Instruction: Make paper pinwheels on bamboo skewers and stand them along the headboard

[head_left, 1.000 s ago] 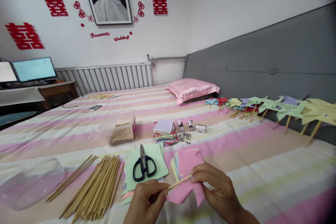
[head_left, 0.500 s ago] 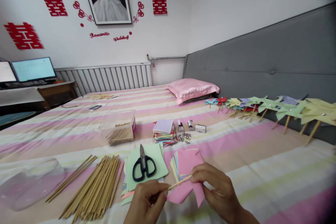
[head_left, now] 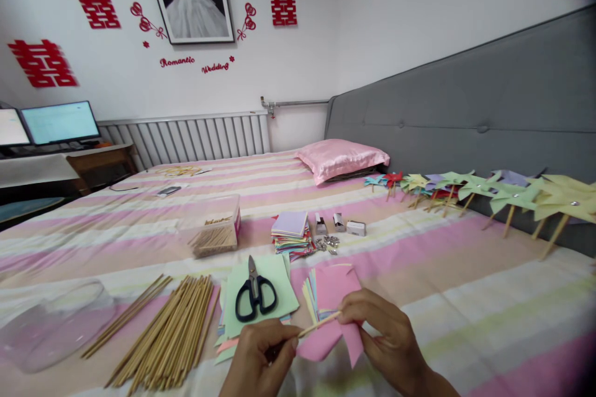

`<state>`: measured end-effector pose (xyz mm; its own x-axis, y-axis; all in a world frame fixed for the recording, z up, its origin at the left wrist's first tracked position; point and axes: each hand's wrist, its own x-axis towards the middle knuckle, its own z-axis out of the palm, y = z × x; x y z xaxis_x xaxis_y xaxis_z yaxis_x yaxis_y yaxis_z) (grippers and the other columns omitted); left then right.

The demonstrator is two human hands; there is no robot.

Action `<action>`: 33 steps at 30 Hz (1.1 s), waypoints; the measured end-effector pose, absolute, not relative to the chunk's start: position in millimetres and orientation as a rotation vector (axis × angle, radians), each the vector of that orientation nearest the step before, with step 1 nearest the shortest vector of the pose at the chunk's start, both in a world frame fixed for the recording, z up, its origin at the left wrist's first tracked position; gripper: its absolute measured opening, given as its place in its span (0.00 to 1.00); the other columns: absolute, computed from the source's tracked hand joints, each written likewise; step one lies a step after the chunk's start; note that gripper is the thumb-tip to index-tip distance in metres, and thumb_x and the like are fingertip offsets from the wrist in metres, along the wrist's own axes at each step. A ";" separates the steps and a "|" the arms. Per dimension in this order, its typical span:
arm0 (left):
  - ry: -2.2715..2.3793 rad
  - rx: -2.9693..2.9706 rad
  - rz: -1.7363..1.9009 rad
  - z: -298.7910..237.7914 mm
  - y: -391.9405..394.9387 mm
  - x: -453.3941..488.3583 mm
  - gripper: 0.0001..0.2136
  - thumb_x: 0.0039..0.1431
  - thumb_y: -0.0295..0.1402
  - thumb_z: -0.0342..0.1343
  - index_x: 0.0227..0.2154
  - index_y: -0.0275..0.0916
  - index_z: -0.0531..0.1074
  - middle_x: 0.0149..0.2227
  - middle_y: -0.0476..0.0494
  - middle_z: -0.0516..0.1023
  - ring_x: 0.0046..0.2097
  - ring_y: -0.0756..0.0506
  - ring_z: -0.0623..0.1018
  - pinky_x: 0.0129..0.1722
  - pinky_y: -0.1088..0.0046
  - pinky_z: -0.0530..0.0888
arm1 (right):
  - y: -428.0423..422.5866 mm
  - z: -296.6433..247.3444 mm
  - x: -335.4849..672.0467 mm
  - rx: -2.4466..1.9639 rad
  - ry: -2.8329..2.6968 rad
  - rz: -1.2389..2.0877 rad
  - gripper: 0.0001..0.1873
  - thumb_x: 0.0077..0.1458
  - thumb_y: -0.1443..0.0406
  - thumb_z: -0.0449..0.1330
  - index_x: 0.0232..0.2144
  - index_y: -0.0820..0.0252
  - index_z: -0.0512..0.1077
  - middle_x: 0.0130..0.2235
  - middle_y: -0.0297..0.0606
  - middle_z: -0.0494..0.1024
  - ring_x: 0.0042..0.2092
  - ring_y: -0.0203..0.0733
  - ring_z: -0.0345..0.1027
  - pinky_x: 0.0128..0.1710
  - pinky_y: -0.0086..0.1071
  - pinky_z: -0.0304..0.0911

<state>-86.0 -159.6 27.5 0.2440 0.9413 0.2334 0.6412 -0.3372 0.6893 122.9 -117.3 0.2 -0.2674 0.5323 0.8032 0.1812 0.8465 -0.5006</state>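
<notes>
Low in the middle, my left hand (head_left: 263, 350) pinches one end of a toothpick (head_left: 318, 324). My right hand (head_left: 388, 335) is closed on a pink paper pinwheel (head_left: 319, 345) with loose flaps, and its fingertips meet the toothpick's other end. The toothpick lies across the pinwheel; where its tip touches is hidden by my fingers. Just beyond is a fanned stack of cut paper with a pink sheet (head_left: 335, 285) on top. Dark-handled scissors (head_left: 254, 291) rest on green paper squares (head_left: 285, 291) beside my left hand.
Wooden sticks (head_left: 167, 335) and a clear plastic lid (head_left: 56, 329) lie at left. Farther back are a clear box (head_left: 214, 239) of toothpicks, a paper stack (head_left: 291, 229), metal fasteners (head_left: 329, 242) and small boxes (head_left: 356, 227). Finished pinwheels (head_left: 512, 195) lean along the grey headboard (head_left: 447, 99).
</notes>
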 end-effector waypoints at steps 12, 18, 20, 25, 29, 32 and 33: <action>1.444 2.069 0.898 25.8 -159.0 -84.5 0.12 0.55 0.31 0.50 0.21 0.38 0.76 0.19 0.46 0.73 0.22 0.50 0.68 0.21 0.77 0.57 | -117.1 0.6 122.1 -0.582 -1.826 0.360 0.13 0.47 0.79 0.53 0.30 0.58 0.68 0.28 0.37 0.72 0.32 0.38 0.68 0.30 0.29 0.65; 1.487 2.098 0.800 26.8 -159.3 -82.9 0.14 0.56 0.33 0.48 0.22 0.37 0.76 0.19 0.45 0.72 0.22 0.49 0.67 0.21 0.76 0.57 | -118.1 2.6 122.0 -0.614 -1.826 0.371 0.11 0.47 0.77 0.54 0.30 0.59 0.68 0.28 0.37 0.72 0.32 0.38 0.68 0.30 0.29 0.64; 1.511 2.087 0.771 26.0 -158.7 -83.0 0.14 0.56 0.34 0.47 0.24 0.36 0.76 0.20 0.43 0.73 0.24 0.48 0.68 0.22 0.76 0.59 | -117.8 2.8 121.9 -0.624 -1.830 0.384 0.09 0.48 0.76 0.55 0.30 0.59 0.68 0.28 0.36 0.72 0.32 0.38 0.68 0.31 0.29 0.64; 1.562 2.068 0.761 21.1 -155.9 -88.1 0.13 0.58 0.35 0.45 0.33 0.38 0.75 0.27 0.43 0.76 0.28 0.47 0.73 0.27 0.76 0.64 | -114.2 2.3 122.7 -0.793 -1.774 0.521 0.04 0.50 0.72 0.56 0.28 0.59 0.68 0.28 0.35 0.72 0.29 0.37 0.66 0.28 0.27 0.62; 1.566 2.079 0.785 16.5 -153.6 -90.9 0.13 0.58 0.36 0.44 0.32 0.38 0.73 0.28 0.43 0.76 0.30 0.47 0.73 0.30 0.75 0.65 | -111.2 4.3 124.4 -0.944 -1.667 0.718 0.03 0.49 0.66 0.59 0.29 0.58 0.68 0.28 0.35 0.72 0.29 0.37 0.66 0.30 0.28 0.62; 1.542 1.974 0.878 14.0 -152.3 -90.4 0.13 0.58 0.37 0.45 0.31 0.37 0.73 0.26 0.44 0.74 0.29 0.47 0.72 0.29 0.75 0.65 | -108.9 6.2 126.0 -0.940 -1.534 0.838 0.16 0.46 0.63 0.62 0.39 0.56 0.65 0.38 0.39 0.72 0.37 0.42 0.67 0.35 0.31 0.63; 1.533 1.916 0.912 13.6 -152.0 -90.0 0.13 0.57 0.37 0.45 0.31 0.37 0.73 0.25 0.45 0.73 0.28 0.47 0.72 0.28 0.75 0.65 | -107.9 6.3 126.4 -0.915 -1.468 0.863 0.21 0.45 0.62 0.62 0.42 0.56 0.63 0.41 0.42 0.71 0.39 0.43 0.66 0.37 0.32 0.63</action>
<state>-90.0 -152.0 13.6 0.1337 0.9740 0.1830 0.6259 -0.2262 0.7464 126.4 -107.9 6.3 -0.0505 0.9043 0.4239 0.0694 0.4266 -0.9018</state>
